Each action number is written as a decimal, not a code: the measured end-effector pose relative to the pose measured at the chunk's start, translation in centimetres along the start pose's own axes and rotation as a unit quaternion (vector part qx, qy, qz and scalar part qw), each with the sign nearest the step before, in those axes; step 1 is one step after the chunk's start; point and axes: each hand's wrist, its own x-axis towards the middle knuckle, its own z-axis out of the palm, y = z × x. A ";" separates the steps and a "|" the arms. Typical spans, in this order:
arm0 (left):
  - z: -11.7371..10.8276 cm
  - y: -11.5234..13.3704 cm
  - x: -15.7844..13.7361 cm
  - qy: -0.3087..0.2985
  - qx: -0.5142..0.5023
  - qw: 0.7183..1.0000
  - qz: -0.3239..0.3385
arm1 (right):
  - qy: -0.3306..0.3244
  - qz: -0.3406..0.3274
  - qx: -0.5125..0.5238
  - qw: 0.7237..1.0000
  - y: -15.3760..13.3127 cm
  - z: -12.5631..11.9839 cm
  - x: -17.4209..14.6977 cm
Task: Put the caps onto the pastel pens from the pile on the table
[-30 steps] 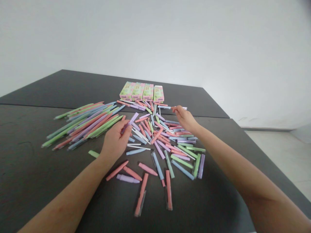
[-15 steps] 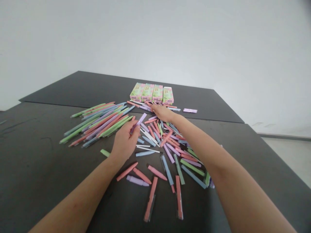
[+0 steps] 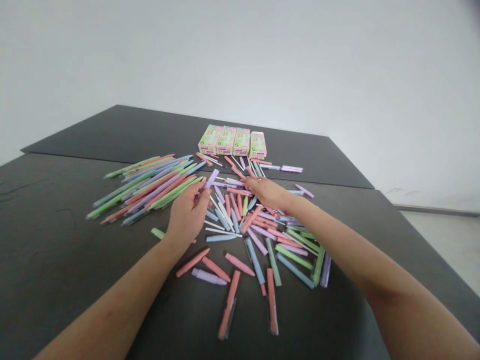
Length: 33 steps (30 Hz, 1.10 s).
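Note:
A purple pen part (image 3: 212, 178) with a clear clip rises from the pinch of my left hand (image 3: 186, 209), above the left edge of the scattered pen parts. My right hand (image 3: 267, 192) reaches over the pile, its fingers drawn together and pointing down. The fingertips are by a purple pen barrel (image 3: 233, 183) and a red one (image 3: 239, 192). What they grip, if anything, is hidden. Around and below both hands lie loose red, blue, green and purple barrels and caps, with white refills (image 3: 222, 212) among them.
Assembled pens (image 3: 150, 187) lie heaped at the left. Several small pink-and-green boxes (image 3: 225, 140) line up at the back, with more parts before them. Two purple clipped pieces (image 3: 291, 169) lie right of these. The dark table (image 3: 75, 280) has a raised-looking board (image 3: 157, 127) behind.
My right hand has come back toward me from the parts near the boxes to the upper pile. My left hand still holds the purple part and has shifted slightly left in view.

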 end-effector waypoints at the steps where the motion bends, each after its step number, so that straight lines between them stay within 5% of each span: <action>1: 0.0 0.0 0.0 0.002 0.000 1.000 0.000 | 0.000 -0.004 0.004 1.000 -0.2 -0.2 -0.5; 7: 0.1 -0.1 -0.1 0.001 0.001 1.000 0.012 | 0.018 0.040 0.073 0.996 -0.8 -1.3 -2.6; 15: 0.1 -0.2 -0.1 0.005 -0.010 1.000 0.018 | 0.150 0.158 0.128 0.968 2.4 -1.3 -1.8; 23: 0.1 -0.3 0.0 0.009 -0.008 1.000 0.016 | 0.053 0.070 0.100 0.991 1.8 -0.4 0.1; 33: 0.1 0.1 -0.2 0.001 -0.003 1.000 0.019 | 0.052 0.136 0.146 0.979 1.4 -1.5 -3.9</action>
